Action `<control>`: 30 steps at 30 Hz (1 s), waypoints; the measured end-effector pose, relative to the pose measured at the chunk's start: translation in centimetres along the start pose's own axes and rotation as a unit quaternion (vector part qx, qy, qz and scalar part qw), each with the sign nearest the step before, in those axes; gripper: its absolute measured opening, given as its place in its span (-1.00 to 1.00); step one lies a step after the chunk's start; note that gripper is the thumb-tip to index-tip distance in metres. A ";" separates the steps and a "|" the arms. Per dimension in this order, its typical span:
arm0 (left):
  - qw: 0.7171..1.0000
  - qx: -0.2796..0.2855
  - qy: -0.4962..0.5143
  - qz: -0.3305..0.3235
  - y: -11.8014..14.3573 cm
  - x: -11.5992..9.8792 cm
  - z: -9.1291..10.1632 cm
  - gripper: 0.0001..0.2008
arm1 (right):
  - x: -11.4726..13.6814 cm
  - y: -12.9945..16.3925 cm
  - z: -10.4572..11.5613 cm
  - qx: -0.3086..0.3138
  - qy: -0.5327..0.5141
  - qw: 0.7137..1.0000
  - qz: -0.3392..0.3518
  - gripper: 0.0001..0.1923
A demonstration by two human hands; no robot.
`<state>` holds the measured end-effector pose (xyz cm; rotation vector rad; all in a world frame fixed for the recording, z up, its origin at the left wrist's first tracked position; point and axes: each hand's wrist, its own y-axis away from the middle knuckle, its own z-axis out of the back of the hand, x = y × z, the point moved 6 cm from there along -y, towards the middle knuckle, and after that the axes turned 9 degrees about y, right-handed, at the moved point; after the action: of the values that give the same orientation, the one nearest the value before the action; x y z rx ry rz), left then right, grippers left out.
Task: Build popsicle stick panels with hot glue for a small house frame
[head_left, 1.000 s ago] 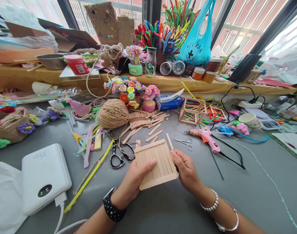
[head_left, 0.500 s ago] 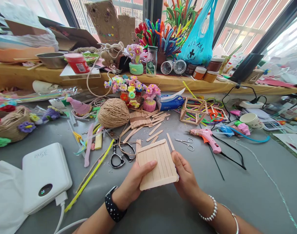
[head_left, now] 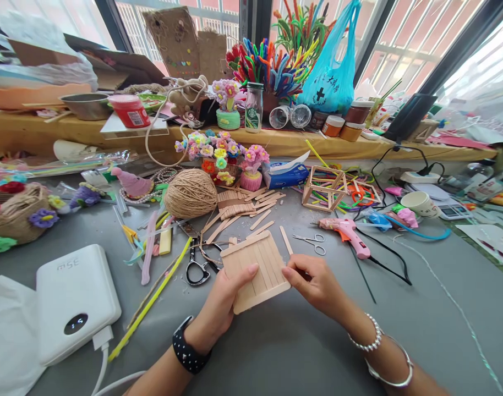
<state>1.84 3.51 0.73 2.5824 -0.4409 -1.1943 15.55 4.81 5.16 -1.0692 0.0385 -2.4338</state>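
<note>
My left hand (head_left: 224, 294) is closed on a square panel of wooden craft sticks (head_left: 268, 267), its thumb lying across the face. The panel has sticks side by side, with one crosswise stick along the top edge and another along the bottom. At the panel's right edge, my right hand (head_left: 320, 283) pinches it with thumb and curled fingers; the fingertips behind are partly hidden. One loose craft stick (head_left: 285, 240) lies on the table just beyond my right hand. Black-handled scissors (head_left: 197, 270) are left of the panel, partly behind it.
Small silver scissors (head_left: 313, 242) and a pink glue gun (head_left: 350, 235) with a black cord lie to the right. A twine ball (head_left: 190, 192) and several craft sticks (head_left: 236, 203) sit behind the panel. A white power bank (head_left: 78, 302) stands left, near a yellow pipe cleaner (head_left: 152, 300).
The panel has moved slightly left and up and tilted further. My right hand has turned, its knuckles now higher and its fingertips pinching the panel's edge.
</note>
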 end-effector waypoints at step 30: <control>1.000 0.008 -0.016 0.003 -0.1 0.3 -0.1 -0.44 | -1.5 -0.1 -1.0 -0.012 -0.105 0.993 -0.051 -0.68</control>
<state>2.15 3.48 0.54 2.5763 -0.4655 -1.2372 15.61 5.41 3.46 -1.3626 -0.0575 -2.4004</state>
